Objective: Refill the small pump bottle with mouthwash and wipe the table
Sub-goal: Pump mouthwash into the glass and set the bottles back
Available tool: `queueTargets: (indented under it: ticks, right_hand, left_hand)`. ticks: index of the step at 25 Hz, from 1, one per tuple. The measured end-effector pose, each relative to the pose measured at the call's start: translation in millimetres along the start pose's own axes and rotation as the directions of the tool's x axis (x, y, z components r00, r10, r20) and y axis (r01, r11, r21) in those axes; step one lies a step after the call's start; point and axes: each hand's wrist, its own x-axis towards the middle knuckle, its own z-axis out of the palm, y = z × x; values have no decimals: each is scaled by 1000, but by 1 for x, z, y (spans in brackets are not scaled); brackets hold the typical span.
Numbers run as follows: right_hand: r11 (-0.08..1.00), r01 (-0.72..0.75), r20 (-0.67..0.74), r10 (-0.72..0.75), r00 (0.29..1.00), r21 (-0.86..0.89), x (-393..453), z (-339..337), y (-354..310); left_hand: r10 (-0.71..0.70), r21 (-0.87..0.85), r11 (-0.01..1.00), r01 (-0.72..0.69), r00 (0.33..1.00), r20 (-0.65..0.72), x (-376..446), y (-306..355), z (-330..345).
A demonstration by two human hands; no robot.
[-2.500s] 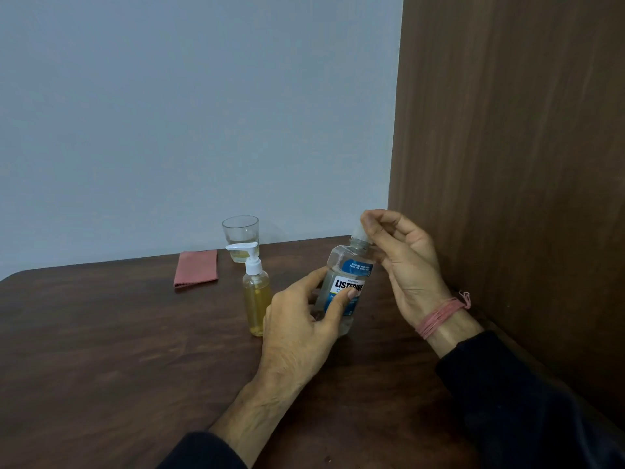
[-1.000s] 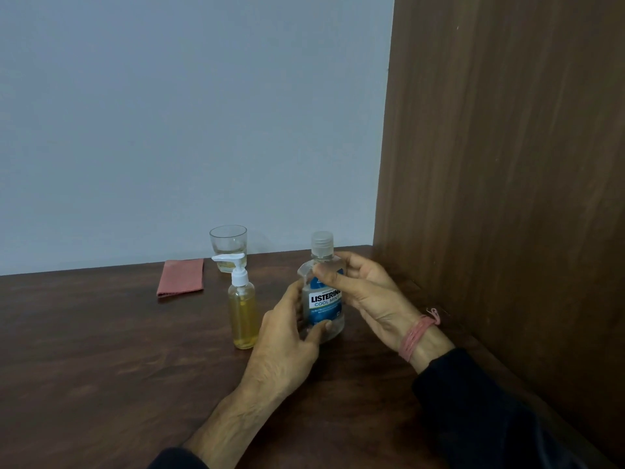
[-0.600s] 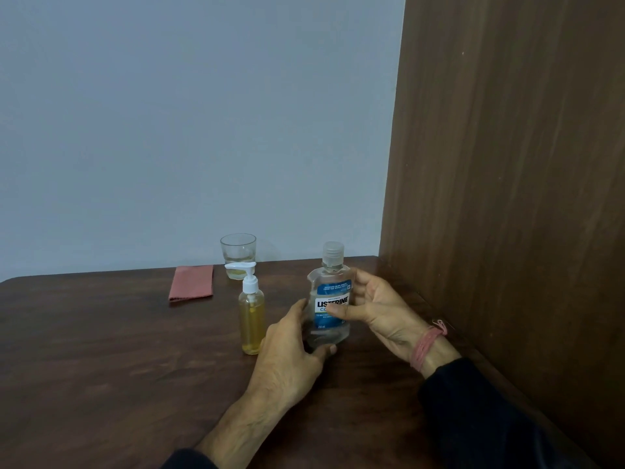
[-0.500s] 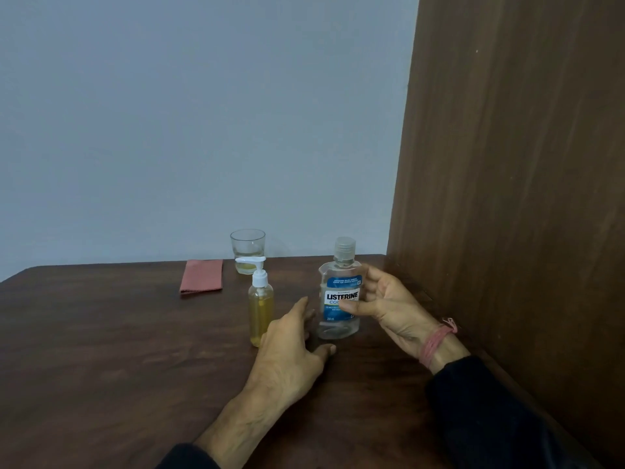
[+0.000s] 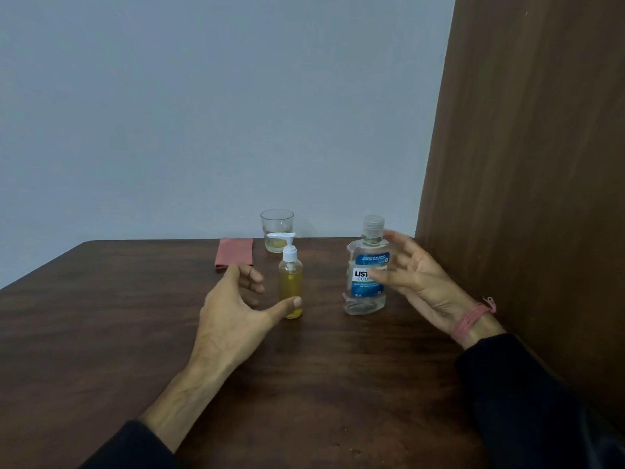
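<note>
A small pump bottle (image 5: 290,286) with yellow liquid and a white pump head stands upright on the dark wooden table (image 5: 101,333). My left hand (image 5: 236,309) is open just left of it, thumb tip in front of its base, fingers spread. To the right stands a capped clear mouthwash bottle (image 5: 367,265) with a blue label. My right hand (image 5: 416,282) is open beside it, blurred, fingers apart and covering part of the label, not gripping. A folded pink cloth (image 5: 234,253) lies flat behind my left hand.
A drinking glass (image 5: 277,230) with a little yellowish liquid stands at the table's back edge, behind the pump bottle. A brown wooden panel (image 5: 524,164) rises along the table's right side. A pale wall is behind.
Both hands have let go of the mouthwash bottle, which now stands capped on the table. My left hand has shifted left to the pump bottle; my right hand has opened.
</note>
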Motion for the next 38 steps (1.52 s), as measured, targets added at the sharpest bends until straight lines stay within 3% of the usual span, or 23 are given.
queueTargets:
  ticks: [4,7,9,10,11,14,16,20,23,26,28,31,34,38]
  right_hand:
    - [967,250,-183,-253,950,-42,-2,14,-22]
    - [792,501,-282,-598,750,-349,-5,26,-33]
    - [592,576,-228,-782,580,-564,-10,39,-33]
    - [513,580,-175,-825,538,-633,-13,47,-31]
    - [475,571,-126,-830,543,-669,-15,57,-26]
    - [524,500,4,-687,726,-690,-20,89,-2]
    - [482,441,74,-607,791,-757,-22,103,16]
    - [521,402,101,-512,853,-753,-26,111,32]
    - [508,407,124,-501,856,-759,-22,113,35]
    - [463,422,155,-511,846,-780,-13,121,39]
    - [480,411,138,-506,851,-775,-6,122,43]
    - [518,391,92,-510,855,-761,0,118,51]
    - [532,389,74,-519,852,-752,4,115,57]
    - [527,405,78,-536,841,-747,5,114,60]
  left_hand:
    - [-76,44,997,66,962,261,10,-3,8]
    - [-15,99,995,-15,954,299,14,-1,17]
    - [15,105,993,-47,959,282,17,-3,22]
    - [21,90,995,-49,957,288,18,-4,23]
    - [19,66,997,-42,950,310,19,-5,24]
    - [36,-36,999,-23,912,409,19,-8,26]
    - [81,-87,995,-47,892,446,17,-10,28]
    - [121,-142,988,-53,836,535,20,-21,27]
    - [55,-326,928,182,798,600,45,-31,13]
    - [-98,-402,863,304,884,457,84,-40,11]
    - [-146,-344,909,236,952,268,111,-44,20]
    - [-101,-209,971,119,990,93,145,-42,44]
    - [-60,-132,989,63,998,24,175,-35,73]
    - [-156,-129,978,163,986,60,208,-33,108]
